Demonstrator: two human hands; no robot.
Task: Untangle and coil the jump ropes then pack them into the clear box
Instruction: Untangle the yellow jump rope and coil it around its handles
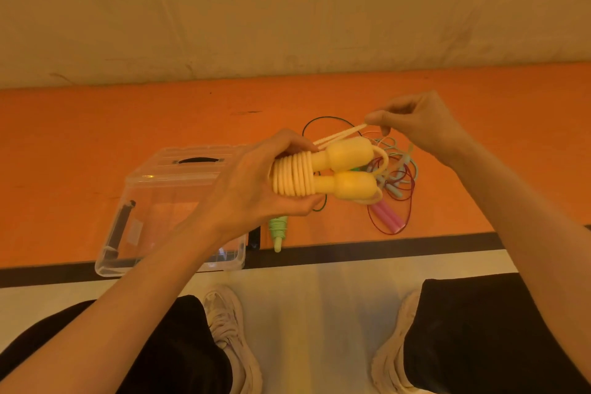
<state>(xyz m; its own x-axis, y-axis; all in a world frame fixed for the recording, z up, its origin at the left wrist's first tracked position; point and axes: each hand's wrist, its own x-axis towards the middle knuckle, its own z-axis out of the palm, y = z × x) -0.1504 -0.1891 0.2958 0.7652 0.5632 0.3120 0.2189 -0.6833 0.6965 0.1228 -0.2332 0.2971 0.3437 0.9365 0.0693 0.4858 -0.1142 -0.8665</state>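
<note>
left hand (252,182) grips yellow jump rope (323,174), cord coiled round both handles, held above the orange table (96,137). right hand (419,125) pinches its loose cord end. clear box (166,217) sits left, tangled ropes (393,176) right.

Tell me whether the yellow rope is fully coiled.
Not fully: coils wrap the yellow rope's handles in the left hand, but the right hand pinches a loose end.

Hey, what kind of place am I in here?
Hard to say; perhaps a bare indoor room. You sit at a low orange ledge against a scuffed plain wall, pale floor underfoot.
</note>
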